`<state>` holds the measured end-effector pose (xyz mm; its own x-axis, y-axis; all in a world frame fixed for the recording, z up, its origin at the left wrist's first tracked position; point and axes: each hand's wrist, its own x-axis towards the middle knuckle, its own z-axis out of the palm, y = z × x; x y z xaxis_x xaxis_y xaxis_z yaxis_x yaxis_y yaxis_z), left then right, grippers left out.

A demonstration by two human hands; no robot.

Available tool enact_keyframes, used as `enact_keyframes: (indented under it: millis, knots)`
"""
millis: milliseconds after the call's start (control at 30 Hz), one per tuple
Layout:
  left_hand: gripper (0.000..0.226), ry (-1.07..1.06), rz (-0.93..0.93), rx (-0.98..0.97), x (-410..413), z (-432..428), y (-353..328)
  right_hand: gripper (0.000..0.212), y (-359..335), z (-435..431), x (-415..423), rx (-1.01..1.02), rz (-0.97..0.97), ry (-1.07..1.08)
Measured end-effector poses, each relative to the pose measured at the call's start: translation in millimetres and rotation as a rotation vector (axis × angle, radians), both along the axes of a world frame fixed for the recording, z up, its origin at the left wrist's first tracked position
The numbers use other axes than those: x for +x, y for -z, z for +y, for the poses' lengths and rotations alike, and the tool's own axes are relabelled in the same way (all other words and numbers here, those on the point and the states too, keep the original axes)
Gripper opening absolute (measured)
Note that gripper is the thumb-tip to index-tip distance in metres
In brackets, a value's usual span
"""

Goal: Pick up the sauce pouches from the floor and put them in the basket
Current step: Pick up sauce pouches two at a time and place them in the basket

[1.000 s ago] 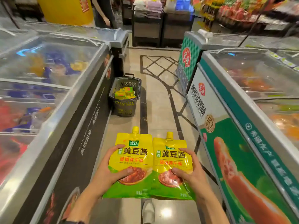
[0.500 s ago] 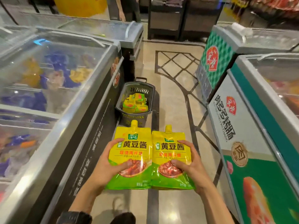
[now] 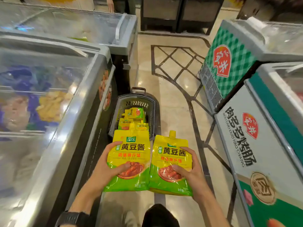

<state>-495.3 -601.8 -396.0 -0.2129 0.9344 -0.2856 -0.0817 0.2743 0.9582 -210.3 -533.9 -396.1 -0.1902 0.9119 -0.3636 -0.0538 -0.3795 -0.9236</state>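
Two yellow-and-green sauce pouches with yellow spouts are held upright side by side in front of me. My left hand [image 3: 105,167] grips the left pouch [image 3: 131,149] by its left edge, thumb across its front. My right hand [image 3: 190,172] grips the right pouch [image 3: 170,154] by its right edge. Just beyond and below the pouches, a grey plastic basket [image 3: 152,102] stands on the floor against the left freezer. Several more of the same pouches [image 3: 133,113] lie inside it; its near end is hidden behind the left pouch.
Glass-topped chest freezers [image 3: 54,82] line the left of the aisle. On the right stand a green-checked freezer [image 3: 229,63] and a white-and-green one [image 3: 255,145]. Tiled floor [image 3: 173,99] runs between them. A person's hand [image 3: 110,4] shows at the far end.
I have walked forward along the aisle; the basket has gone from far ahead to just past the pouches. Both hands keep the same hold, and the pouches have drifted slightly apart.
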Motion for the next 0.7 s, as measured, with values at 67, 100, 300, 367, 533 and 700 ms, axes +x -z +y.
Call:
enact_keyframes:
  millis: [67,100,300,367,533,700]
  knots:
    - [0.08,-0.025,-0.008,-0.028,-14.5,39.4,4.4,0.067,3.8,41.2,-12.8,-0.001,-0.013,0.011]
    - [0.084,-0.036,-0.015,-0.031,-22.5,60.7,9.7,0.066,8.6,62.8,-18.7,-0.011,-0.017,0.008]
    - [0.088,-0.099,-0.001,-0.094,-59.4,189.0,53.1,0.066,53.9,205.4,-58.6,-0.074,-0.074,-0.116]
    - [0.081,-0.092,0.026,-0.092,-74.2,234.6,75.4,0.065,71.9,251.1,-77.7,-0.099,-0.106,-0.149]
    - [0.072,-0.105,0.0,-0.186,-104.8,314.8,162.7,0.066,145.1,350.2,-119.8,-0.156,-0.187,-0.268]
    - [0.072,-0.156,0.061,-0.257,-144.2,361.9,270.6,0.066,260.9,415.4,-165.6,-0.18,-0.216,-0.368]
